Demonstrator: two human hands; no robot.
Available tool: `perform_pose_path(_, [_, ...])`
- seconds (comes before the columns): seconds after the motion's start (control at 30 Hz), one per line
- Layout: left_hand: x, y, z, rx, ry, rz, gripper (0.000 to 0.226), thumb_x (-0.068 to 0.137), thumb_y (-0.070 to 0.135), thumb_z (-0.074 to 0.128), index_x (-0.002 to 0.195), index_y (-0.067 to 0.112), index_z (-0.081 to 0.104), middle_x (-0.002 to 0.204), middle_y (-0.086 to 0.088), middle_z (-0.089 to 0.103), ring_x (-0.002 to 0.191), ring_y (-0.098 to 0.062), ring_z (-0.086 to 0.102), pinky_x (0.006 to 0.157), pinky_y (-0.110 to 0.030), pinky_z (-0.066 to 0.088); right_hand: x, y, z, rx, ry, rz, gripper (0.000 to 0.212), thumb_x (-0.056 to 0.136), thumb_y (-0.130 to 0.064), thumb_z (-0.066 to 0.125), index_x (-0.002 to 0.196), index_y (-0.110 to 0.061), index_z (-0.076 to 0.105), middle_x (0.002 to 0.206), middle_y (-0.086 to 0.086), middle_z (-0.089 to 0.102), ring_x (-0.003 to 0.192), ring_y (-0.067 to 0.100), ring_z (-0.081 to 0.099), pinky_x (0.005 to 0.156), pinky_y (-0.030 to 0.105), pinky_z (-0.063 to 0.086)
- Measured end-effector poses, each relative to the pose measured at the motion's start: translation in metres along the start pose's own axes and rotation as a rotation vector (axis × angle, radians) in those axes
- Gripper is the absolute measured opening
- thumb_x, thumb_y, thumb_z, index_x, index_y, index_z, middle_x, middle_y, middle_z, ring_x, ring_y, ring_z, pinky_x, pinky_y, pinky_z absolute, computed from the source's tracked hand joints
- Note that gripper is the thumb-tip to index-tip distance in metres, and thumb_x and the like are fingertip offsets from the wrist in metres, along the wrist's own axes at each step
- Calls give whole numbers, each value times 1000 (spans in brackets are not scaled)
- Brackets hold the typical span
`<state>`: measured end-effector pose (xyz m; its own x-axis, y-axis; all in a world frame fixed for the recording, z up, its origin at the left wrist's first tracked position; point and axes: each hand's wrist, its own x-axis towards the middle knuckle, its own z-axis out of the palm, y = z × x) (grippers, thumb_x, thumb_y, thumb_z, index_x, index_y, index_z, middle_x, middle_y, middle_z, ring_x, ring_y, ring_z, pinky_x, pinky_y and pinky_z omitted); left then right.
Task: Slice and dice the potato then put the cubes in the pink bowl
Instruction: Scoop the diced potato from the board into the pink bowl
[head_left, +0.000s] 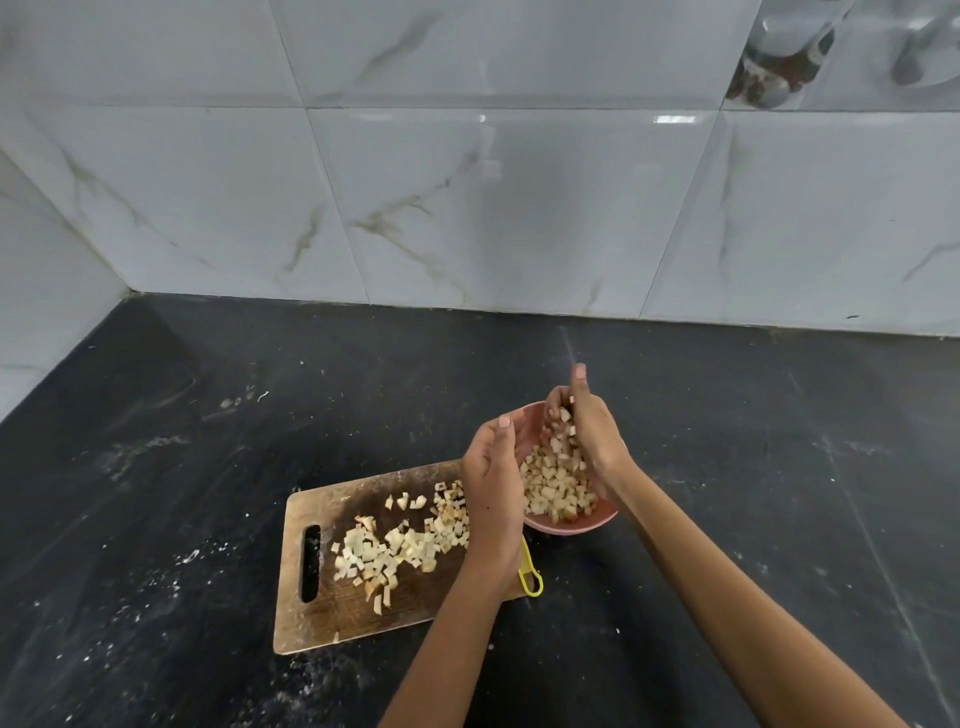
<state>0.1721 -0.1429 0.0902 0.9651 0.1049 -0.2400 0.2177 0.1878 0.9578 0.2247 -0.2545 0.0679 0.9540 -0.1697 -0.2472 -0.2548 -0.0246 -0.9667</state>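
Pale, cream-coloured potato cubes (558, 480) with browned edges already heap up in the pink bowl (571, 526), and a few are dropping from between my hands above it. The rest of the cubes (400, 545) lie scattered on the wooden cutting board (332, 618), just left of the bowl. My left hand (493, 483) stands on edge over the bowl's near rim, its fingers (501, 428) loosely spread and holding nothing I can see; my right hand (592, 431) is cupped over the far side, its fingers loose, with cubes sliding off the palm. I judge the main risk is spillage: the bowl is small and well filled, so pieces released from this height could bounce out onto the dark surface (753, 467). My left forearm also hangs over the board, so a careless sweep might knock cubes off. A yellow tool (530, 574) pokes out beside the board.
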Motion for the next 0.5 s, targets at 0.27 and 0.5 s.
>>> perform_pose_path(0.27, [-21, 1, 9, 93, -196, -24, 64, 89, 59, 23, 134, 26, 54, 133, 20, 51, 119, 3, 49, 91, -10, 40, 4, 11, -2, -43, 9, -144, 19, 92, -27, 63, 98, -9, 65, 88, 4, 70, 84, 18, 67, 81, 34, 55])
perform_pose_path(0.5, [-40, -14, 26, 279, -459, -25, 103, 60, 99, 11, 148, 45, 10, 155, 28, 4, 144, 5, 4, 121, -35, 12, -6, 2, -4, 411, 16, 114, 61, 98, -57, 28, 83, -15, 69, 81, 1, 67, 84, 16, 63, 86, 33, 49])
